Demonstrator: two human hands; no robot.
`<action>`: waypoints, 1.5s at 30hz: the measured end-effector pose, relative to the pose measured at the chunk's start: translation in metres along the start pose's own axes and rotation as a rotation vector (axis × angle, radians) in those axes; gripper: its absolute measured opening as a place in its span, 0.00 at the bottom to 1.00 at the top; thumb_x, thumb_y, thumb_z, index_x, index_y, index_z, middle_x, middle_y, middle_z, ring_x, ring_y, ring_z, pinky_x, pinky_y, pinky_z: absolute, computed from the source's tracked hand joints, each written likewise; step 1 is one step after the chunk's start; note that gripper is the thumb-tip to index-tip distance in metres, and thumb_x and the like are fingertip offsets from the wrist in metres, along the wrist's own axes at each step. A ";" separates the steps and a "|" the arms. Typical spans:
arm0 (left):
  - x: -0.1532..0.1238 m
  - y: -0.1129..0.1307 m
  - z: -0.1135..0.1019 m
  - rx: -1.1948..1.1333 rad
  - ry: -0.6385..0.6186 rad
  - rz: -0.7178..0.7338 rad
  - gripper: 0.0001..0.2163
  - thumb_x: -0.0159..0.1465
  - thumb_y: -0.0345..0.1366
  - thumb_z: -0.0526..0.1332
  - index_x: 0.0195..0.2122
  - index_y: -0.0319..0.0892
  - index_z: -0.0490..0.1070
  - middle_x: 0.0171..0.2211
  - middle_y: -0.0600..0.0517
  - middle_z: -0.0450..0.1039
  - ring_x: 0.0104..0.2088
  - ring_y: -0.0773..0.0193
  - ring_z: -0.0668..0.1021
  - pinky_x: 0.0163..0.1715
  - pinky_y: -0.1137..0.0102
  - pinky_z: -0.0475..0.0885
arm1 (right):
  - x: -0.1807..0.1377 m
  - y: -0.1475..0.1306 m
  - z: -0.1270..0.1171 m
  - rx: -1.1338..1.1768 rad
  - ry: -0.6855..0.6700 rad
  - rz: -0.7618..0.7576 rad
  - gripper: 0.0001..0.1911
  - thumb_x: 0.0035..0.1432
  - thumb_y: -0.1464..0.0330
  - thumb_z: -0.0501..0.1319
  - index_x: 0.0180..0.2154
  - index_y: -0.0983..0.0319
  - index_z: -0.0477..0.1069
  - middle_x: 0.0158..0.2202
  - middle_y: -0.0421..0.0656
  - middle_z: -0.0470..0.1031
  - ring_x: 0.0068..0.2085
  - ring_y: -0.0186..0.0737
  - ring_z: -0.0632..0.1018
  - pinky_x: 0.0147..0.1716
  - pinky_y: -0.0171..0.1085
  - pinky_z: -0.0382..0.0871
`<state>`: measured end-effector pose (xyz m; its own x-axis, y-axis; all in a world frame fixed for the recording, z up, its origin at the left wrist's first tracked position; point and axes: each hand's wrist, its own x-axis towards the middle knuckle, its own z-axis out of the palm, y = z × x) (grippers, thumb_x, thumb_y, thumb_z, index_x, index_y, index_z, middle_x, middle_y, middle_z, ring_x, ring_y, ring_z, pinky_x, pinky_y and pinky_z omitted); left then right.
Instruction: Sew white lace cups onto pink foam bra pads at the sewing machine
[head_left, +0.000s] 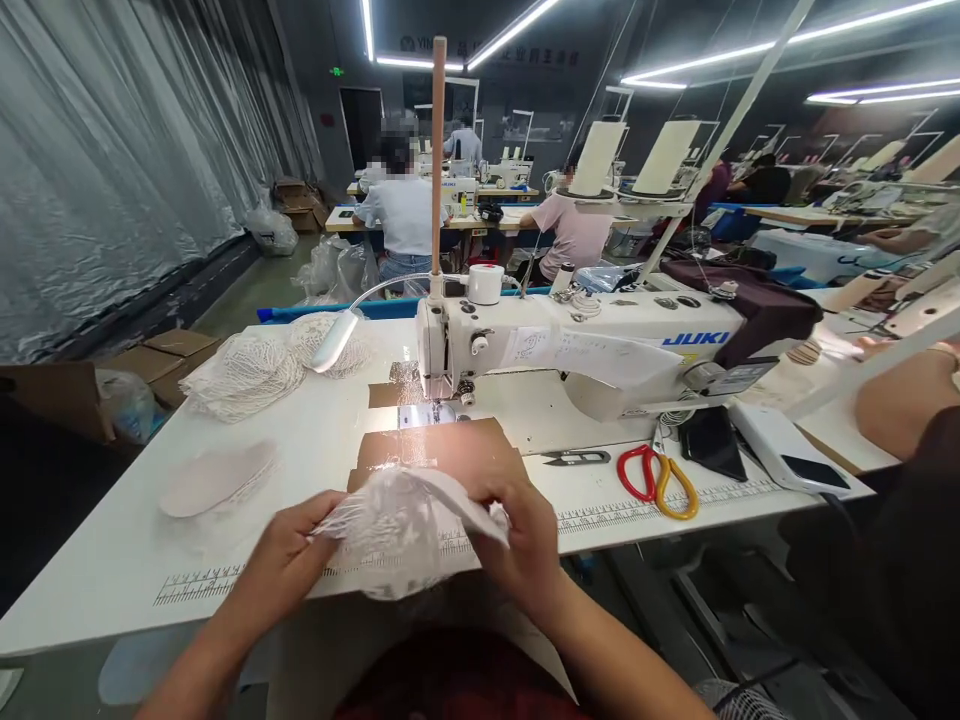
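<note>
White lacy fabric (397, 530) is btwn the two hands, at the near edge of the worktop (97, 575), this side of the sewing machine (525, 335). L hand (285, 555) pinches its L side, where loose fringe/threads show; R hand (521, 545) grips the R end, w/ a smoother pale flap folded over toward it. Both hands grasping, neither released. Key relation: needle area (436, 408) is straight beyond the fabric, a bit R of its middle, so R hand looks slightly nearer to it than L. Fabric's long axis approx L–R, i.e. across the line to the needle; outline blurry + bunched, so exact axis hard to tell. Brown sheet (450, 448) lies btwn fabric and needle, partly hidden by fabric. Other stuff: lacy pile (244, 375) far L, pale oval piece (217, 480) L of L hand, black snips (577, 458) and red/yellow-handled scissors (649, 482) R of R hand, apart from it. Can't tell if fabric touches worktop.
</note>
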<state>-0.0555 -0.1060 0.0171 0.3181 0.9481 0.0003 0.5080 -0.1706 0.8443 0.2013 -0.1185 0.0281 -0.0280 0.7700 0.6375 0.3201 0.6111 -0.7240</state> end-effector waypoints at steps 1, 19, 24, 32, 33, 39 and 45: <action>-0.002 0.005 0.007 -0.127 -0.097 0.061 0.17 0.64 0.42 0.53 0.51 0.44 0.70 0.39 0.48 0.75 0.39 0.57 0.75 0.40 0.68 0.70 | 0.000 0.004 0.004 0.058 -0.098 0.102 0.03 0.53 0.74 0.58 0.31 0.60 0.67 0.29 0.40 0.70 0.31 0.35 0.71 0.30 0.34 0.64; -0.005 -0.004 0.039 -0.817 -0.164 -0.172 0.17 0.53 0.37 0.68 0.45 0.39 0.75 0.35 0.49 0.77 0.37 0.60 0.76 0.39 0.69 0.70 | -0.020 0.027 0.022 0.602 -0.108 0.700 0.25 0.46 0.63 0.70 0.45 0.55 0.64 0.26 0.33 0.68 0.25 0.31 0.70 0.26 0.30 0.67; -0.006 -0.001 0.047 -0.918 0.004 -0.209 0.11 0.55 0.35 0.67 0.39 0.39 0.76 0.31 0.51 0.77 0.33 0.65 0.76 0.36 0.72 0.70 | -0.019 0.033 0.017 0.542 -0.184 0.669 0.13 0.53 0.57 0.63 0.30 0.60 0.72 0.27 0.40 0.72 0.28 0.35 0.71 0.28 0.33 0.67; 0.003 0.009 0.056 -1.323 0.137 -0.414 0.16 0.61 0.46 0.60 0.42 0.40 0.75 0.35 0.49 0.78 0.36 0.60 0.78 0.38 0.68 0.74 | -0.023 0.034 0.014 0.426 -0.175 0.646 0.12 0.54 0.60 0.64 0.26 0.61 0.71 0.26 0.39 0.70 0.28 0.34 0.69 0.29 0.34 0.65; 0.004 0.012 0.059 -1.384 0.085 -0.422 0.20 0.61 0.50 0.58 0.44 0.39 0.74 0.36 0.48 0.78 0.38 0.58 0.78 0.40 0.66 0.74 | -0.022 0.033 0.016 0.413 -0.150 0.629 0.12 0.54 0.60 0.63 0.26 0.61 0.71 0.26 0.39 0.70 0.29 0.34 0.69 0.29 0.34 0.65; 0.001 0.026 0.083 -1.320 -0.103 -0.402 0.19 0.52 0.38 0.68 0.44 0.38 0.73 0.36 0.46 0.77 0.40 0.55 0.78 0.44 0.63 0.71 | -0.015 0.025 0.030 0.459 -0.113 0.656 0.13 0.49 0.63 0.67 0.21 0.61 0.68 0.22 0.37 0.67 0.25 0.31 0.67 0.25 0.32 0.64; -0.007 0.002 0.055 -0.912 0.003 -0.268 0.09 0.54 0.29 0.64 0.19 0.39 0.66 0.20 0.54 0.69 0.23 0.69 0.71 0.27 0.72 0.68 | -0.003 0.037 0.018 0.637 0.052 0.712 0.15 0.45 0.61 0.69 0.23 0.60 0.65 0.22 0.35 0.69 0.24 0.31 0.69 0.26 0.33 0.67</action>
<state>-0.0131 -0.1273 -0.0107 0.2785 0.9263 -0.2537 -0.2574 0.3265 0.9095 0.1959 -0.0949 -0.0048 0.0212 0.9997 -0.0082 -0.3303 -0.0008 -0.9439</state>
